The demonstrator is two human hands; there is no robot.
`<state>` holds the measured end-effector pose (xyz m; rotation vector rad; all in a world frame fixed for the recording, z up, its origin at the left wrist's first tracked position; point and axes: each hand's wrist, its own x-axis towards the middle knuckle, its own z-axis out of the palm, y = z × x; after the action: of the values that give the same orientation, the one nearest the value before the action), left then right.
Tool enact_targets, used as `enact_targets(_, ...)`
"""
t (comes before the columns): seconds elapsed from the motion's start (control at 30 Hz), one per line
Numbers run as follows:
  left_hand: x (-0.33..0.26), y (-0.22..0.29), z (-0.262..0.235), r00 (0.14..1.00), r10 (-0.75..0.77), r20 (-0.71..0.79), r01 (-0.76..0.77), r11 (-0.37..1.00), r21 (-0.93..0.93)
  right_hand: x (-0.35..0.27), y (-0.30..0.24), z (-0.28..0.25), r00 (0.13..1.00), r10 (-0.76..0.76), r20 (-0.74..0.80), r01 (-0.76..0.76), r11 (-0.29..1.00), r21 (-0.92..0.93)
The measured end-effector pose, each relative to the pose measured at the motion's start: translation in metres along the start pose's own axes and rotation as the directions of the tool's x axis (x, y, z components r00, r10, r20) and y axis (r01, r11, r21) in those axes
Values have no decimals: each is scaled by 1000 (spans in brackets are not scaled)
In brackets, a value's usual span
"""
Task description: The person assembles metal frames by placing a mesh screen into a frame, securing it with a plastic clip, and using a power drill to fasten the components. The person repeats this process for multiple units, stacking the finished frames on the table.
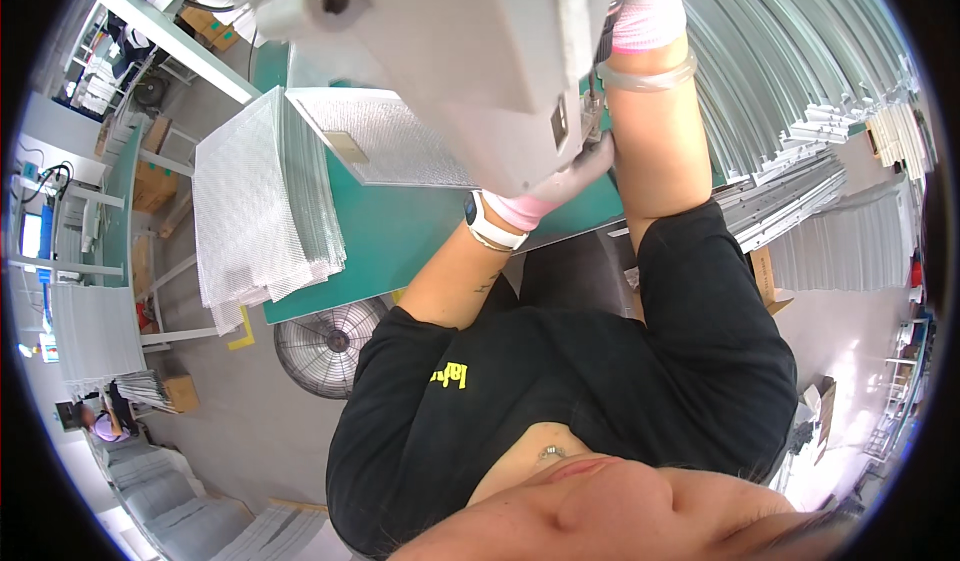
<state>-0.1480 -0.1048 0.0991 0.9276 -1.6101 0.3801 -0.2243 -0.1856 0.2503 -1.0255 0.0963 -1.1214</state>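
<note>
Our left hand (570,176) presses gloved fingers (597,153) closed against the machine head's (470,51) lower edge, pinching the mesh panel (385,141), whose length runs leftward over the green counter (400,231). Our right hand (650,1) reaches above; its grip we cannot tell. A mesh stack (260,206) lies further left.

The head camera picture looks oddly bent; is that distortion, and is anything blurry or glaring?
Head view: fisheye bends the green table edge and metal strips toward a black rim; the grey machine close up looks soft; lighting is even, with mild glare on the mesh stack.
</note>
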Motion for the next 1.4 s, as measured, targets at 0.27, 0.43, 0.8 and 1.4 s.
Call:
enact_targets(0.27,18,9,-10,984,155,86,-164,980,115,-10,-7,24,915,208,346,-217,976,-15)
enact_targets(0.43,6,14,-9,981,41,191,-72,985,157,-26,-11,14,951,121,283,-156,982,105)
enact_targets(0.8,-12,17,-23,970,-11,243,-64,952,301,-11,3,-26,980,-137,144,108,975,195)
enact_targets(1.4,-235,65,-213,739,-13,674,-176,961,212,-57,-37,27,936,-349,-45,335,921,-198)
